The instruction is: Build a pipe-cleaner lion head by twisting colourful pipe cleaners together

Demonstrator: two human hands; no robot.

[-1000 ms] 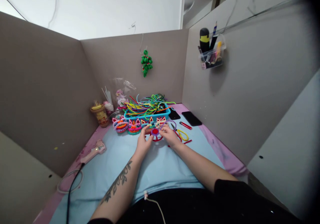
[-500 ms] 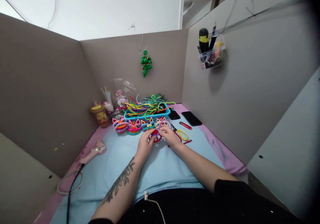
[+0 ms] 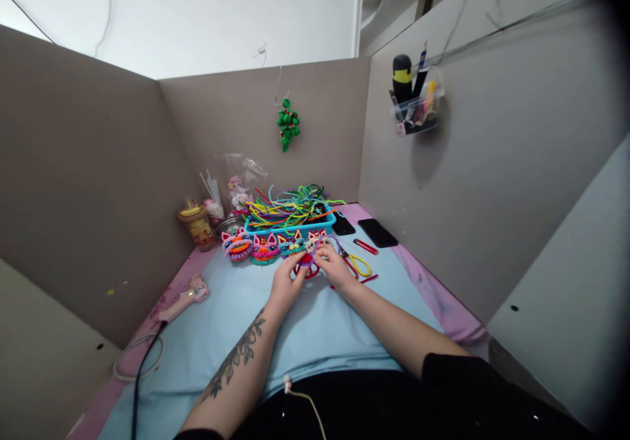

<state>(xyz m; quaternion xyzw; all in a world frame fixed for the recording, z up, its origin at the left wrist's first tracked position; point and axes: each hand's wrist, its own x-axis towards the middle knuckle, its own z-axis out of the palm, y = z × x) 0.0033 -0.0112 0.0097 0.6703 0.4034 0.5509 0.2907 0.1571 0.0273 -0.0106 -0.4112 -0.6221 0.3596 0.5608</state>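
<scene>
- Pinched together with left grip (image 3: 284, 284) on a red openwork frame (image 3: 306, 273), lying between both hands.
- Closed with right grip (image 3: 335, 267), seemingly on a purple strand (image 3: 336, 239).
- Apparently part-built, with purple against red, but looping loosely above right grip.
- Apparently complete in four fuzzy heads (image 3: 264, 250), on the worktop (image 3: 231, 309) beyond left grip.

You've got a red spoked piece (image 3: 306, 271), partly hidden at your left hand (image 3: 287, 284). Your purple strand (image 3: 327, 236) meets it, arcing beyond your right hand (image 3: 335, 268).
</scene>
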